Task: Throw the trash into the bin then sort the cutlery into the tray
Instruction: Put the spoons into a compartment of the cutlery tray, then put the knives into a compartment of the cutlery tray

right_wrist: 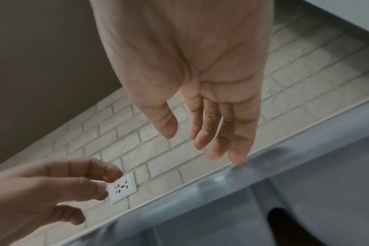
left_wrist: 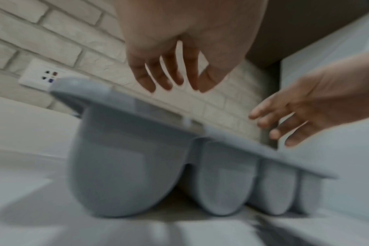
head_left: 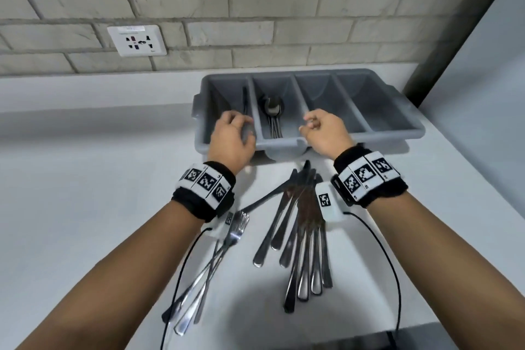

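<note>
Nearest the viewer, a loose heap of stainless-steel cutlery lies on the pale grey countertop (head_left: 85, 179): a fan of long-handled forks (head_left: 216, 247) with tines pointing away sits to the left, and a tighter bundle of steel handles (head_left: 301, 239) lies just to its right, their far ends partly hidden under the right wrist's white tagged band. Both forearms reach over this heap, each wrist wrapped in a black strap with black-and-white coded squares and a thin black cable trailing back. Beyond the heap, the left hand (head_left: 231, 139) hangs over the near edge of the leftmost compartment of a grey plastic four-compartment cutlery tray (head_left: 397, 136); its fingers are loosely spread, pointing down, and grip nothing. The right hand (head_left: 326, 132) hovers over the near rim of the tray by the divider between the second and third compartments, fingers relaxed and slightly bent, also empty. Inside the tray, a dark slim utensil (head_left: 244, 102) lies in the first compartment, and several steel spoons (head_left: 273, 116) rest in the second. Behind the tray rises a pale painted brick wall (head_left: 255, 8), with a white wall socket (head_left: 137, 40) to the left.
</note>
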